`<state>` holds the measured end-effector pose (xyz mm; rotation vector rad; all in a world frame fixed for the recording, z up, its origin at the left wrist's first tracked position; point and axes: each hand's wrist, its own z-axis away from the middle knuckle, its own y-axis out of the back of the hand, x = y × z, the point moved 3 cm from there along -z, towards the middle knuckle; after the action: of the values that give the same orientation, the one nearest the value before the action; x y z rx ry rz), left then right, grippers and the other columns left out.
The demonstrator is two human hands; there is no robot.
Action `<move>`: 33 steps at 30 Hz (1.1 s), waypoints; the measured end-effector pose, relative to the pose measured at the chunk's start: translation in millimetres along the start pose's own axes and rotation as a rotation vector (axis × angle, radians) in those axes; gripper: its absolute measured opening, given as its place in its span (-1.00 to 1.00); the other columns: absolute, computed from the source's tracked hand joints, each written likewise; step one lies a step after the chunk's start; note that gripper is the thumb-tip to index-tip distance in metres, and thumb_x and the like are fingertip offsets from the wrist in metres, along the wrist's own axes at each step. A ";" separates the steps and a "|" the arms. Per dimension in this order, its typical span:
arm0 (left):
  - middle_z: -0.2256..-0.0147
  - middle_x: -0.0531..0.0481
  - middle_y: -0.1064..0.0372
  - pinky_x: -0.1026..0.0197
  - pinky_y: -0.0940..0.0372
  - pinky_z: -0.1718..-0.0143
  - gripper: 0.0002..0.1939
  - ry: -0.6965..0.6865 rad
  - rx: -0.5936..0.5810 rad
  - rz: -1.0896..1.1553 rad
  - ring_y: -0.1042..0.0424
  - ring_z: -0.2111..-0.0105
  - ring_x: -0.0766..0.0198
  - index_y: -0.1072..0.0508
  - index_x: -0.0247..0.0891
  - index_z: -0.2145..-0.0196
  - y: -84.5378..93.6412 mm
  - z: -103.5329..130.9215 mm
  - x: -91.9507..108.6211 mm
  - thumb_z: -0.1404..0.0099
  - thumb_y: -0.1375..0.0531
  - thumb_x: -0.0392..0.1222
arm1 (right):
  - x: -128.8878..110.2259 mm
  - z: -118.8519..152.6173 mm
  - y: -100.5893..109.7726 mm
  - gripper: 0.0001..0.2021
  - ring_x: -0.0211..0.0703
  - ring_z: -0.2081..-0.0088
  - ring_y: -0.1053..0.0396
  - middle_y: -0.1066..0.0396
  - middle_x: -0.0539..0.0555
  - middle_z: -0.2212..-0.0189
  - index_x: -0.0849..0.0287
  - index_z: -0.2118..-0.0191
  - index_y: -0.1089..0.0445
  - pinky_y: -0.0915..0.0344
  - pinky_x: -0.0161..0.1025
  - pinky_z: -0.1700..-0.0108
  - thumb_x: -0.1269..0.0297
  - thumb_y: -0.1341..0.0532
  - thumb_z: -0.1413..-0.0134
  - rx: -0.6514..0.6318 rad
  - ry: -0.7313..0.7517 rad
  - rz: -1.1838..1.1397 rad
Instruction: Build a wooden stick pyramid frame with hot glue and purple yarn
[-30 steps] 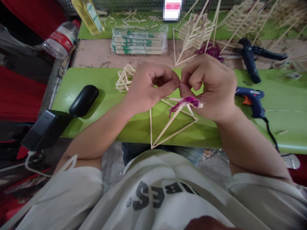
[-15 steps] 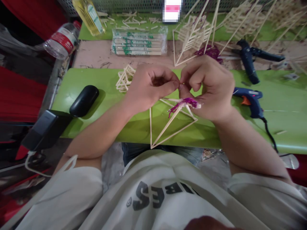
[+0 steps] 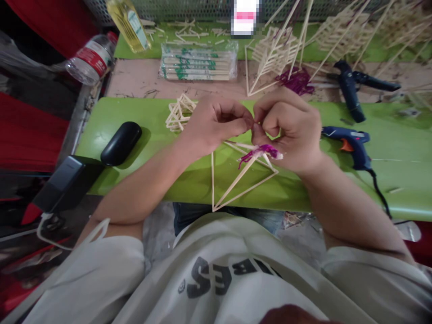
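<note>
My left hand (image 3: 219, 121) and my right hand (image 3: 290, 128) meet fingertip to fingertip above the green board (image 3: 155, 180). Both are pinched closed; whatever lies between the tips is too small to make out. Just below them is a frame of thin wooden sticks (image 3: 236, 180), its lower corner near the board's front edge. Purple thread (image 3: 265, 150) is bunched at the top of this frame, by my right thumb, with loose ends hanging to the left. Behind my left wrist sits a small stick lattice (image 3: 178, 112), partly covered by the hand.
At the right are a blue glue gun (image 3: 357, 144) with a cord and a dark tool (image 3: 351, 92). A black case (image 3: 121, 144) lies left. Behind are packed sticks (image 3: 199, 63), larger stick structures (image 3: 276, 49), purple thread (image 3: 295, 81), a yellow bottle (image 3: 130, 27) and a clear bottle (image 3: 92, 58).
My right hand has shifted slightly left and its fingers have curled a little more. The whole view has moved slightly. Both pinches stay together.
</note>
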<state>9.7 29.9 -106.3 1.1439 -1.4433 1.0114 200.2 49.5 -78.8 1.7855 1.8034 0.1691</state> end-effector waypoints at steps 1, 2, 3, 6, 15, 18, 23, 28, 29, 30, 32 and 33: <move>0.47 0.02 -0.41 0.19 -0.26 0.34 -0.61 0.000 -0.022 0.013 -0.34 0.43 0.37 -0.72 -0.28 0.30 -0.5 -0.8 -1.4 -0.27 -0.63 0.11 | 0.5 0.8 0.0 -0.59 -0.16 0.25 -0.49 -0.50 0.04 0.25 0.02 0.38 -0.07 -0.51 -0.12 0.28 0.42 -0.36 -0.28 -0.011 -0.008 -0.003; 0.46 0.02 -0.43 0.20 -0.23 0.35 -0.59 0.004 -0.051 0.030 -0.32 0.44 0.38 -0.73 -0.27 0.30 -1.3 -1.6 -2.6 -0.26 -0.63 0.15 | 1.0 1.6 0.0 -0.59 -0.14 0.25 -0.49 -0.50 0.04 0.24 0.02 0.38 -0.08 -0.51 -0.10 0.28 0.43 -0.36 -0.27 -0.023 -0.019 -0.010; 0.45 0.01 -0.46 0.20 -0.21 0.35 -0.57 0.008 -0.074 0.045 -0.31 0.44 0.39 -0.74 -0.25 0.30 -2.1 -2.2 -3.5 -0.24 -0.63 0.18 | 1.4 2.4 0.1 -0.60 -0.13 0.24 -0.49 -0.49 0.04 0.24 0.02 0.38 -0.08 -0.49 -0.09 0.29 0.44 -0.36 -0.26 -0.028 -0.029 -0.019; 0.43 0.02 -0.50 0.21 -0.18 0.38 -0.52 0.015 -0.078 0.053 -0.32 0.44 0.39 -0.75 -0.21 0.31 -2.7 -2.9 -3.6 -0.19 -0.64 0.28 | 3.5 5.2 -0.6 -0.62 -0.13 0.28 -0.46 -0.45 0.03 0.28 0.03 0.38 -0.08 -0.40 -0.11 0.36 0.44 -0.35 -0.22 -0.036 -0.047 -0.047; 0.46 0.04 -0.50 0.24 -0.22 0.41 -0.71 0.020 -0.049 0.031 -0.37 0.45 0.40 -0.76 -0.21 0.31 -1.1 -0.2 3.8 -0.26 -0.63 0.04 | 11.5 11.3 0.0 -0.53 -0.19 0.35 -0.39 -0.47 0.00 0.23 0.01 0.32 -0.13 -0.44 -0.10 0.31 0.24 -0.52 -0.25 0.052 -0.113 -0.119; 0.41 0.04 -0.55 0.25 -0.25 0.40 -0.75 0.023 -0.059 0.059 -0.41 0.43 0.39 -0.76 -0.19 0.29 -1.7 0.0 -0.4 -0.26 -0.63 -0.01 | 9.3 11.1 -0.4 -0.54 -0.19 0.32 -0.40 -0.49 0.02 0.21 0.00 0.30 -0.13 -0.43 -0.13 0.33 0.24 -0.51 -0.28 0.032 -0.079 -0.114; 0.42 0.05 -0.53 0.26 -0.23 0.40 -0.77 0.029 -0.063 0.062 -0.40 0.44 0.42 -0.76 -0.18 0.30 -2.3 0.5 -3.0 -0.29 -0.62 -0.01 | 6.1 9.6 -0.8 -0.62 -0.15 0.29 -0.44 -0.46 0.01 0.26 0.00 0.31 -0.14 -0.39 -0.13 0.33 0.44 -0.40 -0.27 0.004 -0.042 -0.059; 0.45 0.06 -0.48 0.27 -0.18 0.42 -0.70 0.022 -0.065 0.074 -0.35 0.46 0.44 -0.76 -0.20 0.31 -1.9 -0.8 -0.9 -0.29 -0.62 0.06 | 6.2 10.8 -1.2 -0.60 -0.20 0.30 -0.42 -0.46 -0.01 0.26 0.03 0.32 -0.11 -0.36 -0.18 0.35 0.49 -0.39 -0.20 0.017 -0.044 -0.082; 0.47 0.06 -0.46 0.27 -0.16 0.43 -0.67 0.019 -0.069 0.084 -0.33 0.46 0.44 -0.76 -0.21 0.30 -1.7 -1.2 -0.7 -0.27 -0.63 0.09 | 5.7 11.1 -1.3 -0.61 -0.20 0.29 -0.43 -0.46 -0.01 0.25 0.03 0.32 -0.11 -0.37 -0.18 0.34 0.47 -0.39 -0.21 0.011 -0.045 -0.084; 0.49 0.06 -0.43 0.27 -0.15 0.44 -0.64 0.016 -0.077 0.094 -0.32 0.47 0.44 -0.76 -0.22 0.30 -1.6 -1.6 -0.6 -0.25 -0.64 0.12 | 5.0 11.3 -1.0 -0.61 -0.19 0.28 -0.45 -0.46 -0.01 0.25 0.03 0.32 -0.12 -0.39 -0.18 0.33 0.46 -0.39 -0.22 0.008 -0.042 -0.085; 0.49 0.05 -0.42 0.26 -0.12 0.45 -0.58 0.018 -0.096 0.107 -0.28 0.48 0.44 -0.76 -0.24 0.29 -1.8 -1.7 -0.3 -0.23 -0.65 0.18 | 4.6 11.5 0.0 -0.63 -0.18 0.27 -0.47 -0.46 0.00 0.24 0.02 0.31 -0.13 -0.43 -0.16 0.29 0.45 -0.38 -0.25 0.014 -0.067 -0.079; 0.50 0.05 -0.42 0.25 -0.10 0.46 -0.56 0.022 -0.102 0.109 -0.27 0.49 0.45 -0.75 -0.24 0.29 -2.0 -1.3 0.0 -0.22 -0.64 0.20 | 4.8 11.6 0.7 -0.63 -0.18 0.27 -0.47 -0.46 0.00 0.24 0.02 0.31 -0.13 -0.44 -0.15 0.28 0.45 -0.38 -0.26 0.025 -0.082 -0.073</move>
<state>12.0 30.7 -106.0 0.9869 -1.5360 1.0098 206.8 50.4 -89.5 1.7152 1.8164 0.0437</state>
